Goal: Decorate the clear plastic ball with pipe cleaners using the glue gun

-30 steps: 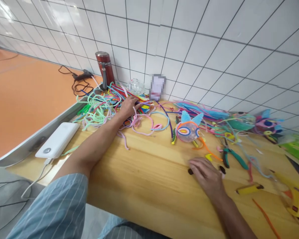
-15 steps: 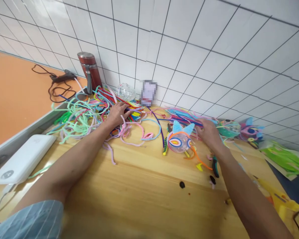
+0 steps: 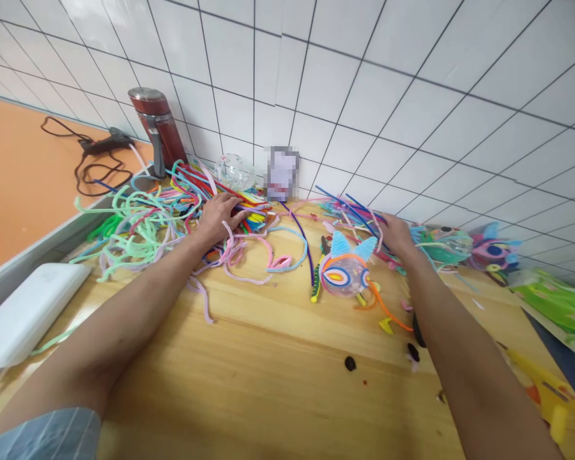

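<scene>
My left hand (image 3: 220,216) lies on a thick heap of colourful pipe cleaners (image 3: 191,182), thumb and fingers apart, not closed around any of them. At the back right, my right hand (image 3: 397,235) is closed on several blue and pink pipe cleaners (image 3: 359,211), whose ends stick up to the left; its fingertips are partly hidden. Between the hands stands a clear ball figure (image 3: 345,276) with light blue ears, a ringed eye and an orange tail. Green-handled pliers (image 3: 317,281) lie beside it. Loose pink and lilac pipe cleaners (image 3: 239,255) curl below my left hand.
A red thermos (image 3: 160,134), a clear ball (image 3: 234,171) and a phone (image 3: 282,174) stand along the tiled wall. A white power bank (image 3: 38,313) lies at left. Decorated balls (image 3: 453,246), a green bag (image 3: 556,303) and a yellow glue gun (image 3: 551,390) are at right.
My right hand has lifted some blue and pink pipe cleaners, whose ends now point upward. My left hand stays on the heap. The view has shifted slightly.
</scene>
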`<action>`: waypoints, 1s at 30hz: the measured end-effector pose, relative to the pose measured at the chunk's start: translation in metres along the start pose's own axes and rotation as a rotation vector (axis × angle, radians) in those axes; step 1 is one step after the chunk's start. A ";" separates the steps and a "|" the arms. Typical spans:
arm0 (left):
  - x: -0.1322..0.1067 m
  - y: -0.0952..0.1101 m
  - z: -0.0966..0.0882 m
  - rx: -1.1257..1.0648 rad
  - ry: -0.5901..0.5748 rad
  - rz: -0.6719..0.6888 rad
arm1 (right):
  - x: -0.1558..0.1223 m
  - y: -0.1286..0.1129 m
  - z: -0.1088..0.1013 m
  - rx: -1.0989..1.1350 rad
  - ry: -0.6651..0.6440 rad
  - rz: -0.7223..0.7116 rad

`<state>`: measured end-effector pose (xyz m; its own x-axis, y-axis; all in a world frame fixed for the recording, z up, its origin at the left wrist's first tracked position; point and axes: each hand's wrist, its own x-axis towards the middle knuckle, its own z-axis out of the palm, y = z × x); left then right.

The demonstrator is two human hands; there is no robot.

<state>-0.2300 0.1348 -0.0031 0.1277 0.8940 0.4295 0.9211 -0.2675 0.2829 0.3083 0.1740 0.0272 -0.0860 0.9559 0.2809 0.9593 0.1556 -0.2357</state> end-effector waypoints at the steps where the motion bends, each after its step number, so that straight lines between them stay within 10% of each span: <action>1: 0.000 -0.001 0.001 0.002 -0.001 0.000 | 0.000 0.001 0.000 0.009 0.003 0.009; 12: -0.001 0.006 -0.007 0.014 -0.012 -0.018 | -0.006 0.004 0.011 0.090 0.035 0.029; 22: 0.009 0.028 -0.054 -0.040 0.019 0.009 | -0.010 0.005 0.016 0.132 0.017 -0.010; 30: 0.048 0.099 -0.070 -0.245 -0.065 0.276 | -0.014 -0.001 -0.006 0.110 -0.029 -0.037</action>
<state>-0.1581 0.1265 0.1056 0.3889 0.7953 0.4651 0.7344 -0.5724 0.3647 0.3097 0.1585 0.0292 -0.1300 0.9557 0.2642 0.9203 0.2155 -0.3265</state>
